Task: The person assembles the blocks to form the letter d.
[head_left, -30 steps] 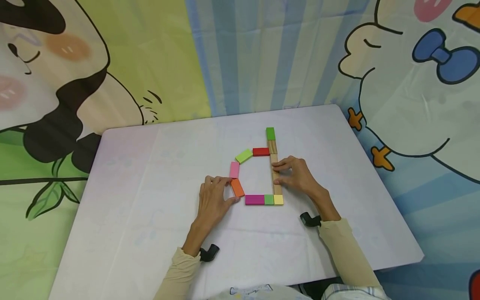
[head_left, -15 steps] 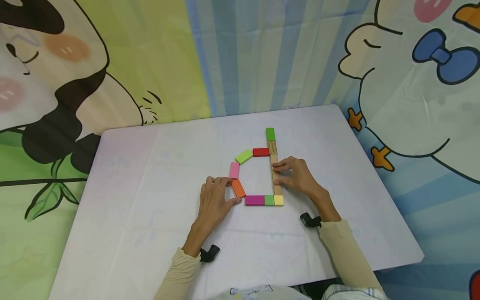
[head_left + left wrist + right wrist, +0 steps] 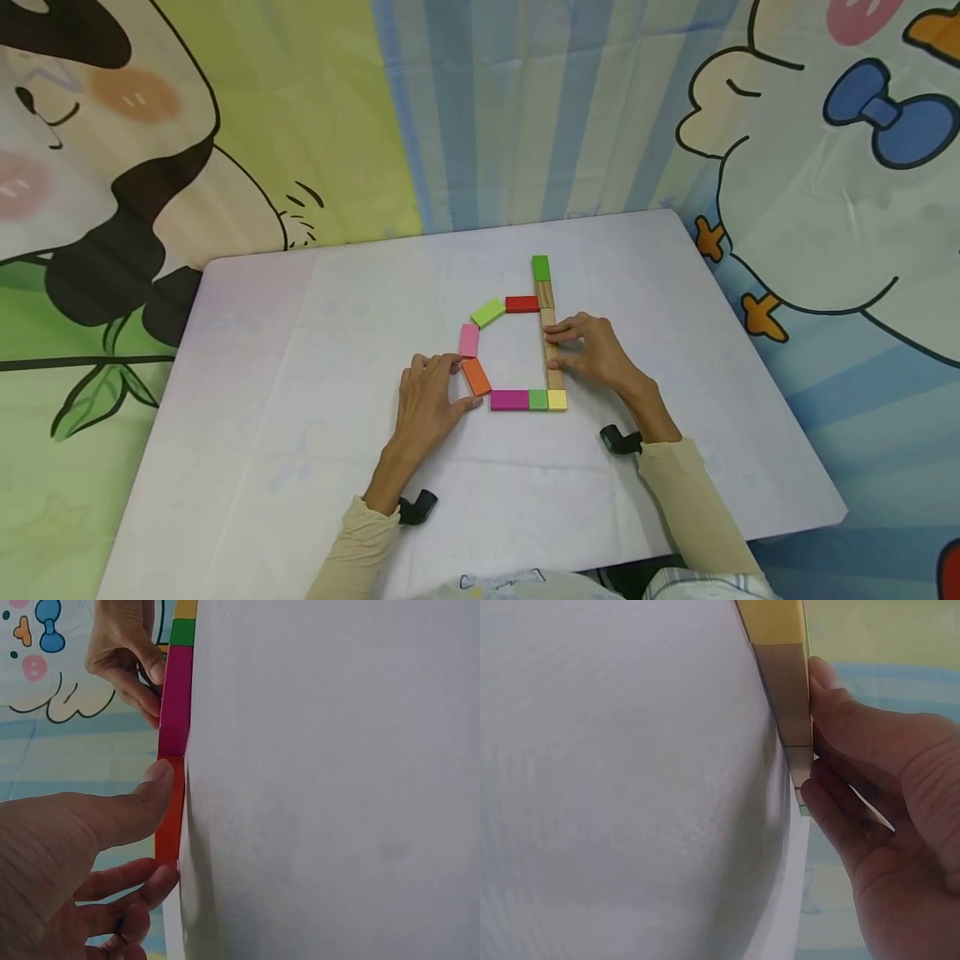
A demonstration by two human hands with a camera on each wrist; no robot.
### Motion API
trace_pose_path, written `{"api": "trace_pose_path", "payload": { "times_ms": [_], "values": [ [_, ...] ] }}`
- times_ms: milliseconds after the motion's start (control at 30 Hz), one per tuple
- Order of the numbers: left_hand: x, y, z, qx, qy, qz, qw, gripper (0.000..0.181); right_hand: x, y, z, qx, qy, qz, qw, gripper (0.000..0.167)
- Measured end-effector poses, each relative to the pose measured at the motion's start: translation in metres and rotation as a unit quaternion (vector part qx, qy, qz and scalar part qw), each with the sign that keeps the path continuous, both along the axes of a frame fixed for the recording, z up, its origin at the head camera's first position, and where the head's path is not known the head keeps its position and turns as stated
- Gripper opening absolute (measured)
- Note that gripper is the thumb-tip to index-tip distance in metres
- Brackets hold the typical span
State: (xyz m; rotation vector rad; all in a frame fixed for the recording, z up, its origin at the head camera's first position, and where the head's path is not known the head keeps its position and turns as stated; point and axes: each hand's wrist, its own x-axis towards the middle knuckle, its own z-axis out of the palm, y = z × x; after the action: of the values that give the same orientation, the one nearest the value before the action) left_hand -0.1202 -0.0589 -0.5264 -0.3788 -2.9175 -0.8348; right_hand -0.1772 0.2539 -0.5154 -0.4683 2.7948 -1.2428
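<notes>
My left hand (image 3: 425, 404) holds an orange block (image 3: 476, 377), the thumb near its lower end and a finger at its upper end. That block slants between a pink block (image 3: 469, 340) and a magenta block (image 3: 510, 401). In the left wrist view, thumb and fingertips touch the orange block (image 3: 171, 817). Fingertips of my right hand (image 3: 596, 352) rest against the column of plain wooden blocks (image 3: 555, 377). Seen from the right wrist, my thumb and a finger touch the side of this wooden row (image 3: 789, 697), without wrapping round it.
A red block (image 3: 522, 304) and a lime block (image 3: 489, 312) form the loop's top. A green block (image 3: 542, 267) caps the column; a small green block (image 3: 538, 400) and a yellow block (image 3: 557, 401) end the bottom row. All lie on a white table (image 3: 315, 433).
The orange block's lower end has shifted slightly right, close to the magenta block, and my left thumb has moved with it. The right hand stays in place.
</notes>
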Motion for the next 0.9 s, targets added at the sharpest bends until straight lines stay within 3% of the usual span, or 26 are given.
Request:
{"api": "trace_pose_path", "payload": {
  "times_ms": [267, 467, 700, 900],
  "values": [
    [-0.001, 0.001, -0.001, -0.003, -0.004, 0.001, 1.0000, 0.068, 0.000, 0.001, 0.001, 0.015, -0.005, -0.003, 0.9999, 0.047],
    [-0.004, -0.001, -0.002, -0.003, -0.001, 0.000, 1.0000, 0.069, -0.004, -0.001, -0.001, 0.027, 0.004, 0.007, 0.9996, 0.048],
    [-0.004, -0.006, -0.004, 0.000, -0.001, 0.004, 1.0000, 0.075, -0.002, -0.006, 0.000, 0.035, -0.016, 0.003, 0.9993, 0.048],
    [-0.007, -0.017, 0.003, -0.001, 0.001, 0.016, 0.9999, 0.071, 0.002, -0.009, 0.002, 0.064, -0.018, 0.010, 0.9978, 0.049]
  ]
}}
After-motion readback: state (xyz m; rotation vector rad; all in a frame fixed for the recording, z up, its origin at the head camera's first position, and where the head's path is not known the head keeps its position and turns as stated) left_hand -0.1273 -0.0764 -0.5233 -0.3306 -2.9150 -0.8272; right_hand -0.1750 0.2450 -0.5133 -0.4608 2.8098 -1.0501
